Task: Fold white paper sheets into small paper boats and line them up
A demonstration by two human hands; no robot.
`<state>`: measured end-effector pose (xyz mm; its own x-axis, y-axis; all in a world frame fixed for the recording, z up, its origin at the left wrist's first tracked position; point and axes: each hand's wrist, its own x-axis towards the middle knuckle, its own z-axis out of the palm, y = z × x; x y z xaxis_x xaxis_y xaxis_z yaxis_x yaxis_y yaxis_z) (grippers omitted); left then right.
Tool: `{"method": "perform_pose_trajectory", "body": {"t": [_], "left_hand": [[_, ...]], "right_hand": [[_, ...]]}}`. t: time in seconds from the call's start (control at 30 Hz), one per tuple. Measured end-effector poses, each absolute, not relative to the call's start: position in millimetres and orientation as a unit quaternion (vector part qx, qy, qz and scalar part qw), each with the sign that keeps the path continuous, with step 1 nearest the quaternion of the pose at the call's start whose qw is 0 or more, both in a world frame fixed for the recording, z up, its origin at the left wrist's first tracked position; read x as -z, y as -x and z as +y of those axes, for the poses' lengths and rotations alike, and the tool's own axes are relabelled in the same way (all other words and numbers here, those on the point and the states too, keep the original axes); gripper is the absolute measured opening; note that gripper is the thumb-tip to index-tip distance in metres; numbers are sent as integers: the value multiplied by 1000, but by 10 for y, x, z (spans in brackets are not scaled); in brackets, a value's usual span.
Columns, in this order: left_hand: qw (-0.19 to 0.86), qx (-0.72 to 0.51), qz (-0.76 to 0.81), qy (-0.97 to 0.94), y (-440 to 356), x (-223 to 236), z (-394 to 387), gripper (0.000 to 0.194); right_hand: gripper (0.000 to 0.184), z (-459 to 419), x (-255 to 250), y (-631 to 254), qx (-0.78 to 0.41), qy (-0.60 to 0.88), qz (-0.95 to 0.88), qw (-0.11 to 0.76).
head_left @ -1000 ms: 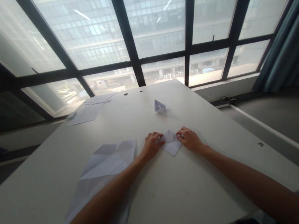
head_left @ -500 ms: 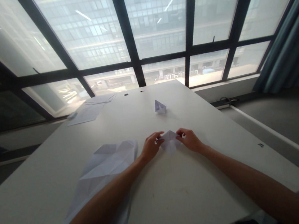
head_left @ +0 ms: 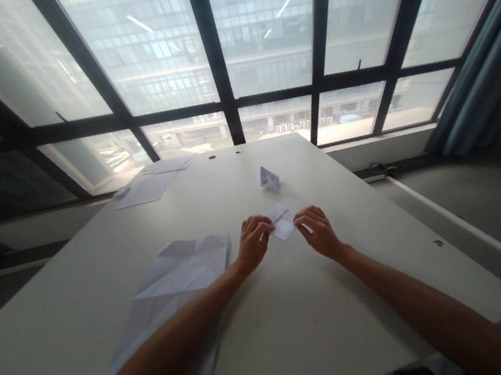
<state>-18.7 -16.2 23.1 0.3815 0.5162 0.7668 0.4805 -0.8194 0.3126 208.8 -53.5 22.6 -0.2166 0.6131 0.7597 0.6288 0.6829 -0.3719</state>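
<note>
Left hand [head_left: 255, 238], right hand [head_left: 320, 232]: pinching opposite sides of folded paper [head_left: 283, 227] | origami figure [head_left: 269, 179]: beyond, on bench [head_left: 285, 317]

shows no readable text, label, brand, number or sign. bears, near the right edge of the white tabletop [head_left: 283, 305], a small dark mark [head_left: 439, 243], too small to tell as letter, number or emblem. includes, beyond a lower window pane [head_left: 275, 111], a row of small white shapes [head_left: 291, 126], upright and closely set, too blurred to tell as lettering or as plain objects.
</note>
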Motion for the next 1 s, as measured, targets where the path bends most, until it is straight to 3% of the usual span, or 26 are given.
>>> {"method": "perform_pose_trajectory", "body": {"t": [0.3,0.67,0.8,1.0], "left_hand": [[113,-261,374,-883,179,-148,-82,22],[145,-276,396,-864,152,-103,-81,23],[181,-299,397,-849,144,-123,-92,31],[147,-307,405,-848,134,-124,-102,32]], "right_hand": [[16,-447,-131,-2114,-78,505,-802,309],[17,-428,-76,-2116,-115,536,-763,343],[19,-424,-56,-2101,-121,554,-752,336],[19,-428,-67,-2107,-93,571,-757,304]]}}
